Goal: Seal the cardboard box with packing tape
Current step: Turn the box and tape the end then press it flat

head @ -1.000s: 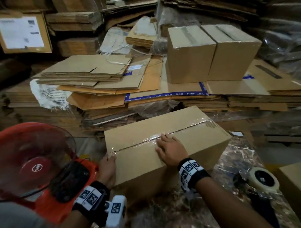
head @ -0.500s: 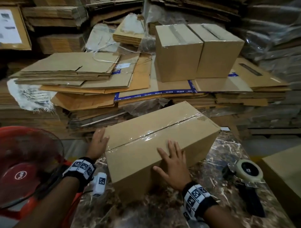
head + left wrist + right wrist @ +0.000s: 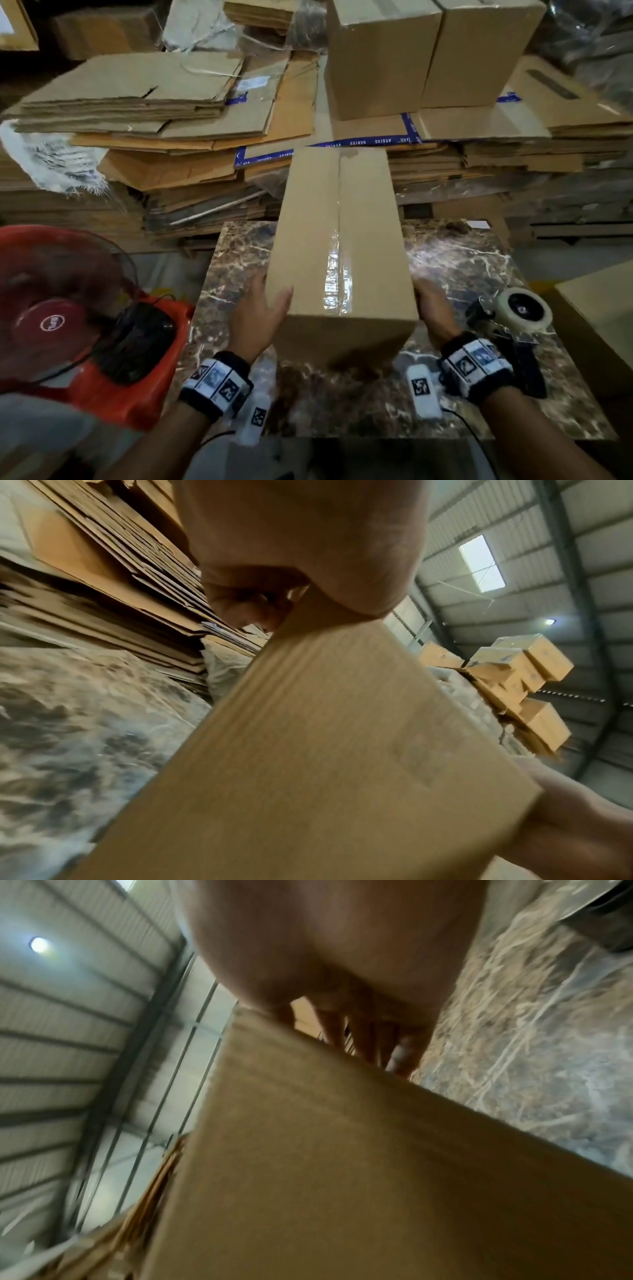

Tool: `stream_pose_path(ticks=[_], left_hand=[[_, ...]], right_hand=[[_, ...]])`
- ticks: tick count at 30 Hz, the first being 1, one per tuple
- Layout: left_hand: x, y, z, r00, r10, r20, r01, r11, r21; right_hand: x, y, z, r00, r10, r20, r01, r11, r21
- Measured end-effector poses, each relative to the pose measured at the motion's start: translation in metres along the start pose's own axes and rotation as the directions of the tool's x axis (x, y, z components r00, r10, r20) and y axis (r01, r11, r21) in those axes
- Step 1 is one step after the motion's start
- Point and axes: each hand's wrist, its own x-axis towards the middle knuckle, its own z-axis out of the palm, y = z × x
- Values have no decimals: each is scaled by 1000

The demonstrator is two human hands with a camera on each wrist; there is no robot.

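The cardboard box [image 3: 308,222] now points lengthwise away from me over the marble table [image 3: 462,260], its near end raised above a shadow. A strip of clear tape [image 3: 337,274] runs along its top seam. My left hand [image 3: 260,315] grips the near left side, thumb hooked over the top edge; in the left wrist view the box [image 3: 325,750] fills the frame. My right hand [image 3: 433,311] presses flat against the near right side, and the right wrist view shows its fingers [image 3: 369,1031] straight along the box [image 3: 342,1164]. The tape dispenser [image 3: 517,311] lies on the table right of that hand.
A red fan [image 3: 68,308] stands at the left of the table. Stacks of flattened cardboard [image 3: 154,102] fill the space behind, with two sealed boxes [image 3: 380,58] on top at the back right. Another box [image 3: 599,308] sits at the right edge.
The box has been turned from lying crosswise to pointing away from me. My hands left its top and end, and now clamp its two long sides near me.
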Motion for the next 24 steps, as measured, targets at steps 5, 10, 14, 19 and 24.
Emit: stream_pose_path(ticks=[5, 10, 14, 19, 24], left_hand=[[-14, 37, 30, 998, 60, 30, -67, 950, 304], [-13, 108, 59, 923, 368, 115, -383, 835, 396], [-4, 159, 110, 871, 437, 225, -490, 804, 335], [-2, 188, 169, 934, 175, 310, -320, 797, 513], [-3, 184, 180, 942, 191, 276, -325, 720, 613]], right_hand=[[-3, 6, -44, 997, 38, 62, -54, 960, 274], [-7, 31, -86, 985, 134, -106, -104, 963, 247], [-1, 77, -143, 917, 192, -349, -181, 981, 65], [-3, 119, -203, 810, 341, -478, -445, 888, -120], [7, 165, -222, 804, 490, -338, -542, 837, -75]])
